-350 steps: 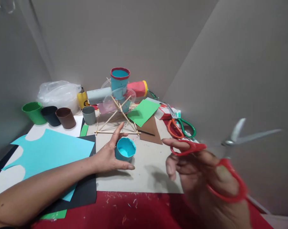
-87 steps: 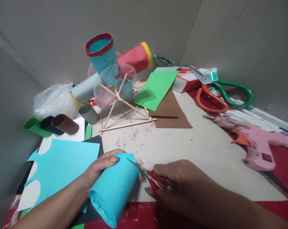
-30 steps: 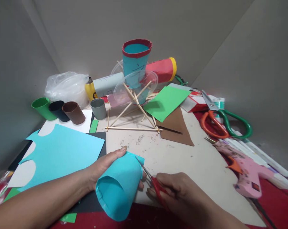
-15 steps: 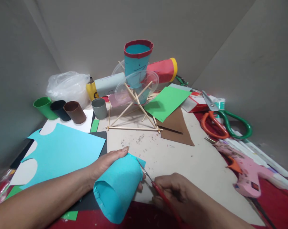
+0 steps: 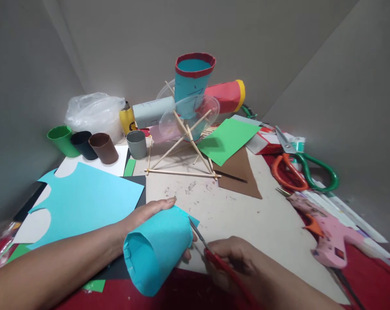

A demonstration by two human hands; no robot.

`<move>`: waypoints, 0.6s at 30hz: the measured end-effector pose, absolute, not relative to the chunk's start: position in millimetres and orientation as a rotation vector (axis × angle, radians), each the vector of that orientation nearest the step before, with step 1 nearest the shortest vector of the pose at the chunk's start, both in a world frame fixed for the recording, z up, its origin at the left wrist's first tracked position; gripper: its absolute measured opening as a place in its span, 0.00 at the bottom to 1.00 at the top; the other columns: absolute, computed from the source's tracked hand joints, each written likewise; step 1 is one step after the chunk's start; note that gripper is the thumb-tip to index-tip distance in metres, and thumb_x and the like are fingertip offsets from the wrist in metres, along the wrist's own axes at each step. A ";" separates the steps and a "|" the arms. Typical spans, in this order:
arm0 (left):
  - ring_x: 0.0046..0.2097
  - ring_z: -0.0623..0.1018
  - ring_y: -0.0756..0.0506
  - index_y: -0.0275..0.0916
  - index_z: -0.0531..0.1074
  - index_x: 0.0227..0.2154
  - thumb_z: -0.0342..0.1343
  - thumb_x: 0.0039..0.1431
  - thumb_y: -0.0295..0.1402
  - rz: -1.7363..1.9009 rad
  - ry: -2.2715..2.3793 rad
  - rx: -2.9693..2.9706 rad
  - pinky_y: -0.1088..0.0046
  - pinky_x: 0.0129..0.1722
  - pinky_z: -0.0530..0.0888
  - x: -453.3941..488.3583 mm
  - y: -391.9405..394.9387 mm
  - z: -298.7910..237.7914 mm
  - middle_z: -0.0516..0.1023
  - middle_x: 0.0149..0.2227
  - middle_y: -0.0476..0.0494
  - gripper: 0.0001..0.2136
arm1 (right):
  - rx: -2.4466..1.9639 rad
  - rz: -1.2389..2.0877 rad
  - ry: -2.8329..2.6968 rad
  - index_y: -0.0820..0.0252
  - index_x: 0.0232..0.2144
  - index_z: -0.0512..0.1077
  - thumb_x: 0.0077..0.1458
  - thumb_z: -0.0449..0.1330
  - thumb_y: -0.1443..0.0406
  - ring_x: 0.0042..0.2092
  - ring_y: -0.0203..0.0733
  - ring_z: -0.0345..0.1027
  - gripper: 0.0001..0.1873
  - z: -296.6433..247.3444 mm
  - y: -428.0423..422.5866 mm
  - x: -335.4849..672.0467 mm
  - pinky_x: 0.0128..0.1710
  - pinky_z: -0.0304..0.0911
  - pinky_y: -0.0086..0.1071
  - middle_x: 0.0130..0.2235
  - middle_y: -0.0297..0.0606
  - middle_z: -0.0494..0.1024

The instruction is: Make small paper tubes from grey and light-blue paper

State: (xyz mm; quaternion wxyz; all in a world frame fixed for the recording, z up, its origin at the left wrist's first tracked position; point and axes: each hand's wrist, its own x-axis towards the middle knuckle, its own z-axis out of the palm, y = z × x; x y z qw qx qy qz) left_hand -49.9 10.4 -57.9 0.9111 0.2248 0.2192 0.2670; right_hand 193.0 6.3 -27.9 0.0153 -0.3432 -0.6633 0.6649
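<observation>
My left hand (image 5: 149,215) is wrapped around a light-blue paper cup (image 5: 159,249), which lies tilted with its open mouth toward me. A flap of blue paper sticks out at the cup's far end. My right hand (image 5: 236,262) grips a pair of small scissors with red handles (image 5: 225,269). The blades touch the blue paper at that far end, beside the flap. Some fingers of my left hand are hidden behind the cup. To the left lies a light-blue sheet (image 5: 88,202) with rounded cut-outs along its edge.
A stick frame (image 5: 182,174) carries a wheel with a tall blue cup (image 5: 193,90) and a red cup (image 5: 223,97). Green (image 5: 61,140), black and brown cups stand at left, near a grey cup (image 5: 136,145). Large scissors (image 5: 291,172) and a pink glue gun (image 5: 330,241) lie at right.
My view has shifted slightly. The scissors and my right hand stay at the cup's far end, and the cup has tipped a little in my left hand.
</observation>
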 end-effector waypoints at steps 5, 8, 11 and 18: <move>0.37 0.81 0.37 0.22 0.76 0.40 0.50 0.59 0.55 0.572 0.409 0.423 0.65 0.41 0.74 -53.1 18.4 -65.8 0.81 0.33 0.30 0.33 | -1.151 1.726 -2.252 0.58 0.20 0.55 0.57 0.58 0.57 0.25 0.32 0.44 0.20 -22.9 8.5 200.8 0.24 0.43 0.29 0.21 0.27 0.54; 0.38 0.82 0.38 0.26 0.76 0.42 0.50 0.59 0.55 0.622 0.408 0.361 0.66 0.40 0.74 -54.2 20.3 -64.5 0.81 0.39 0.31 0.31 | -1.232 1.640 -2.043 0.57 0.19 0.52 0.55 0.59 0.52 0.25 0.32 0.43 0.25 -23.7 11.1 201.8 0.23 0.42 0.29 0.21 0.26 0.50; 0.39 0.82 0.38 0.28 0.75 0.45 0.52 0.60 0.53 0.624 0.390 0.367 0.69 0.36 0.75 -53.2 17.7 -58.8 0.80 0.44 0.32 0.28 | -1.323 1.583 -1.830 0.56 0.18 0.52 0.52 0.60 0.47 0.24 0.32 0.41 0.28 -26.9 12.8 197.1 0.22 0.42 0.28 0.20 0.25 0.48; 0.36 0.83 0.35 0.37 0.75 0.37 0.57 0.59 0.47 0.706 0.336 0.453 0.62 0.38 0.75 -46.6 8.1 -52.6 0.81 0.44 0.35 0.16 | -1.317 1.305 -2.077 0.56 0.22 0.56 0.54 0.59 0.56 0.22 0.32 0.48 0.18 -38.3 7.6 183.9 0.23 0.48 0.27 0.20 0.23 0.52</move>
